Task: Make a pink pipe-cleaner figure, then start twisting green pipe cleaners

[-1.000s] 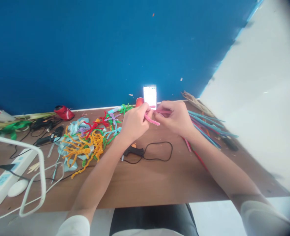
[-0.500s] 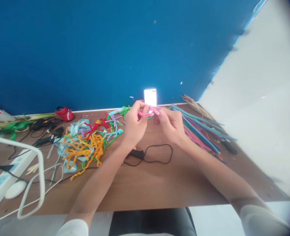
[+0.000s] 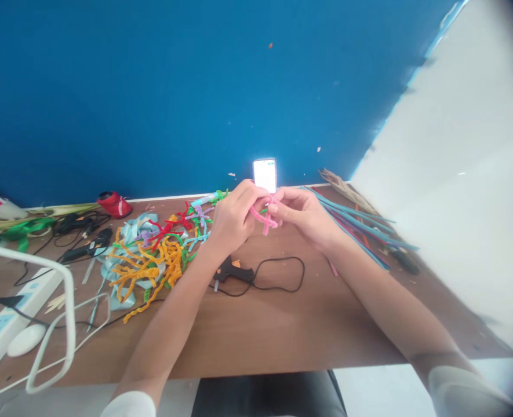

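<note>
A pink pipe cleaner [image 3: 262, 218] is bent and crossed on itself between my two hands, above the back of the table. My left hand [image 3: 237, 217] pinches one part of it, fingers curled. On the other side my right hand [image 3: 302, 214] grips it between thumb and forefinger. Its short ends hang just below the fingertips. Some of it is hidden by the fingers. Behind the hands a phone [image 3: 265, 175] with a bright screen leans on the blue wall. Beneath my left forearm lies a black glue gun [image 3: 236, 271] with its cord looped to the right.
Twisted yellow pipe cleaners [image 3: 152, 266] and light blue ribbon [image 3: 126, 298] are heaped on the left. Long blue pipe cleaners [image 3: 364, 229] lie at the right. A white power strip [image 3: 19, 318], a white curved frame [image 3: 71, 313] and a red item [image 3: 115, 204] stand further left.
Both hands have come closer together on the pink pipe cleaner. Its ends now point downward and cross. More of the glue gun shows beside my left forearm.
</note>
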`<state>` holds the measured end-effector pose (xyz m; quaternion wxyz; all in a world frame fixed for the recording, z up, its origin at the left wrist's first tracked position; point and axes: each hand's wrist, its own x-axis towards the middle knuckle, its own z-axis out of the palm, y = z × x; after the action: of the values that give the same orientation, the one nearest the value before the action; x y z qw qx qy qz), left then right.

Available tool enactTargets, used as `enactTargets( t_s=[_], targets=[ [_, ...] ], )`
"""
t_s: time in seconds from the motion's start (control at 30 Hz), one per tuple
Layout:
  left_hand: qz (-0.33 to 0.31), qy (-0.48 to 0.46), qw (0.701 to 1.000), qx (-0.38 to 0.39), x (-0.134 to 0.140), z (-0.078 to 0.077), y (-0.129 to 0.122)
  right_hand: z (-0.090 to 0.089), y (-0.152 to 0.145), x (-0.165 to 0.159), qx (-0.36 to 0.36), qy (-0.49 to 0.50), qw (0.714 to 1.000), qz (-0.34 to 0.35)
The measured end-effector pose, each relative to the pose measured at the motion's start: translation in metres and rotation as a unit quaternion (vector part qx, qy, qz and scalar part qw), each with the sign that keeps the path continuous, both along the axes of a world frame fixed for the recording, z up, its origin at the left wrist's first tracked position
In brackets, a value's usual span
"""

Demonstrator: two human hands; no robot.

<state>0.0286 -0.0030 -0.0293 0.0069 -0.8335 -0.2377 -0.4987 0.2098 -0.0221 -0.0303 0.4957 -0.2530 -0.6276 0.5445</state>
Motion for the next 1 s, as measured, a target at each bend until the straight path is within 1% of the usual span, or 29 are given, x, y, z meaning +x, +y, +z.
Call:
enactTargets(
  t_s=[0.07,0.13,0.17,0.2,0.23,0.27,0.33,0.37,0.4,0.43,0.47,0.5,0.53,0.6,0.63,0.67,0.7,0.73,0.8,0.9,1.0],
  targets=[
    [0.002,0.018,1.000,0.011,-0.002,0.000,0.001,0.001,0.000,0.001,0.034,-0.028,0.999,-0.029],
    [0.011,0.033,0.999,0.001,-0.002,0.000,0.000,0.002,0.000,0.003,0.098,-0.079,0.989,-0.074],
    [0.013,0.039,0.999,-0.015,-0.002,0.000,-0.001,0.002,0.000,0.004,0.153,-0.119,0.975,-0.106],
    [0.012,0.043,0.998,-0.039,-0.001,0.000,-0.003,0.002,0.001,0.006,0.222,-0.167,0.950,-0.144],
    [0.006,0.045,0.997,-0.069,0.001,0.000,-0.004,0.002,0.002,0.008,0.302,-0.218,0.910,-0.184],
    [-0.003,0.042,0.994,-0.104,0.002,0.001,-0.005,0.001,0.002,0.010,0.385,-0.265,0.855,-0.224],
    [-0.023,0.026,0.984,-0.176,0.005,0.002,-0.007,-0.003,0.004,0.013,0.520,-0.338,0.730,-0.288],
    [-0.034,0.016,0.977,-0.209,0.007,0.002,-0.009,-0.005,0.005,0.014,0.565,-0.358,0.676,-0.310],
    [-0.043,0.007,0.971,-0.234,0.008,0.003,-0.010,-0.007,0.006,0.014,0.592,-0.368,0.639,-0.326],
    [-0.050,-0.001,0.966,-0.252,0.009,0.004,-0.011,-0.010,0.007,0.014,0.604,-0.369,0.620,-0.338],
    [-0.052,-0.006,0.963,-0.265,0.010,0.005,-0.013,-0.012,0.007,0.013,0.600,-0.362,0.622,-0.349],
    [-0.048,-0.008,0.961,-0.271,0.010,0.007,-0.014,-0.013,0.008,0.012,0.580,-0.348,0.644,-0.358],
    [-0.039,-0.008,0.962,-0.271,0.010,0.008,-0.015,-0.013,0.008,0.010,0.543,-0.330,0.683,-0.360],
    [-0.015,-0.003,0.967,-0.256,0.008,0.010,-0.015,-0.012,0.008,0.007,0.422,-0.282,0.792,-0.339],
    [-0.005,0.003,0.970,-0.243,0.007,0.011,-0.014,-0.009,0.007,0.006,0.354,-0.253,0.845,-0.311],
    [0.005,0.011,0.973,-0.229,0.006,0.011,-0.013,-0.007,0.007,0.006,0.293,-0.226,0.887,-0.277],
    [0.014,0.019,0.977,-0.212,0.005,0.011,-0.012,-0.004,0.006,0.005,0.246,-0.204,0.916,-0.243],
    [0.024,0.028,0.980,-0.196,0.004,0.010,-0.011,-0.001,0.005,0.005,0.215,-0.190,0.934,-0.215],
    [0.046,0.045,0.985,-0.163,0.002,0.009,-0.008,0.003,0.003,0.005,0.193,-0.182,0.947,-0.179],
    [0.059,0.053,0.988,-0.135,0.001,0.006,-0.007,0.004,0.004,0.005,0.201,-0.161,0.948,-0.185],
    [0.042,0.038,0.988,-0.145,0.001,0.005,-0.007,0.000,0.007,0.002,0.188,-0.103,0.958,-0.192]
  ],
)
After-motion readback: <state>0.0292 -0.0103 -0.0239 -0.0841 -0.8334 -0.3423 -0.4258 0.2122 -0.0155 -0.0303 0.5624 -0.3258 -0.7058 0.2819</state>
